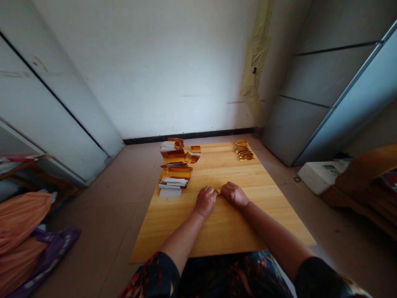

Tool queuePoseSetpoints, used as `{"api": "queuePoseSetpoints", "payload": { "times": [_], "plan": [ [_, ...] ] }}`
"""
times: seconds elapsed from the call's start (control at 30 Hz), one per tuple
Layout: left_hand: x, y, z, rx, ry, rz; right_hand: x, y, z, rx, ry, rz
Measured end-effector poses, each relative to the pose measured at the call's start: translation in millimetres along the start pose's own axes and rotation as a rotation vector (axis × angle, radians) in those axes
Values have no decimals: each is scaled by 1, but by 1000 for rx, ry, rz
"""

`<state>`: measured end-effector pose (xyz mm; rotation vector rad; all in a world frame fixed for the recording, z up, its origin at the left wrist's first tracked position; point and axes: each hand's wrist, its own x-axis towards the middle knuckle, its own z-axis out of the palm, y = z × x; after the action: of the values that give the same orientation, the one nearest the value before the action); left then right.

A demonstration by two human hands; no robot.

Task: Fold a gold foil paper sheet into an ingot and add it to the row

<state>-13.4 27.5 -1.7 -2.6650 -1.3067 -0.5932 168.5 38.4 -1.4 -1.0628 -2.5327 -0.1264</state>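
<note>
From where I stood, paper stacks (pixel 176 171) lined the table's (pixel 229 231) left edge, folded gold pieces (pixel 245 154) its far right. At its middle, the left hand (pixel 206 201) and right hand (pixel 235 195), fingers curled tight, pinched a small gold paper (pixel 218 191).

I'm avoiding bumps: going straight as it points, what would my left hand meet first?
Your left hand would probably meet the small gold piece, then the right hand; depth is unclear.
</note>
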Motion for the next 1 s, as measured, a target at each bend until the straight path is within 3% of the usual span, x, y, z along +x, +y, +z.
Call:
{"api": "queuePoseSetpoints", "payload": {
  "times": [0.3,0.57,0.67,0.8,0.87,1.0],
  "plan": [
    [-2,2,-29,-48,-171,38,7,3,-21,-65,-189,-110],
    [-17,0,-41,-44,-155,75,-12,15,-33,-29,-205,-91],
    [-18,1,-44,-61,-148,67,-12,13,-30,51,-120,35],
    [-16,5,-45,-58,-163,28,4,0,-20,278,111,351],
    [-15,6,-44,-58,-173,24,14,-6,-16,384,72,460],
    [-16,5,-41,-78,-159,19,25,-15,-14,330,-207,500]
  ]
}}
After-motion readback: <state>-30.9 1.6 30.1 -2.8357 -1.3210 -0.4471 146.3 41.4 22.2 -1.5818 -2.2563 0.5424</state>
